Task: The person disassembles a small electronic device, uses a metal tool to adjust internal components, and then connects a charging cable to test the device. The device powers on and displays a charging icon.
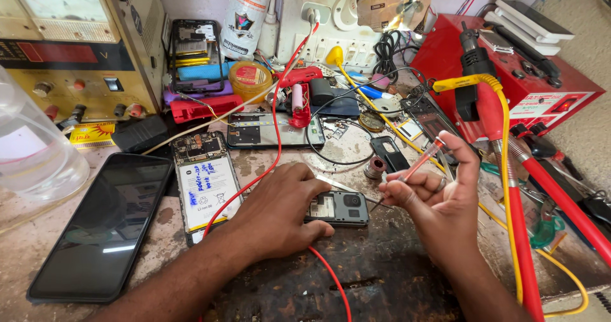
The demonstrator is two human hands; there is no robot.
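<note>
Left hand (280, 210): palm down, fingers curled, pressing flat on the small opened phone (337, 207) on the worn surface (382, 271).
Right hand (439, 198): raised at 3 o'clock of that phone, fingers pinched shut on a thin screwdriver (417, 166) (clear handle, tip slanting down toward the phone).
Red wire (277, 137): runs under the left hand.
Farther, 9 o'clock: open phone with battery (205, 185), dark phone (105, 223).
</note>
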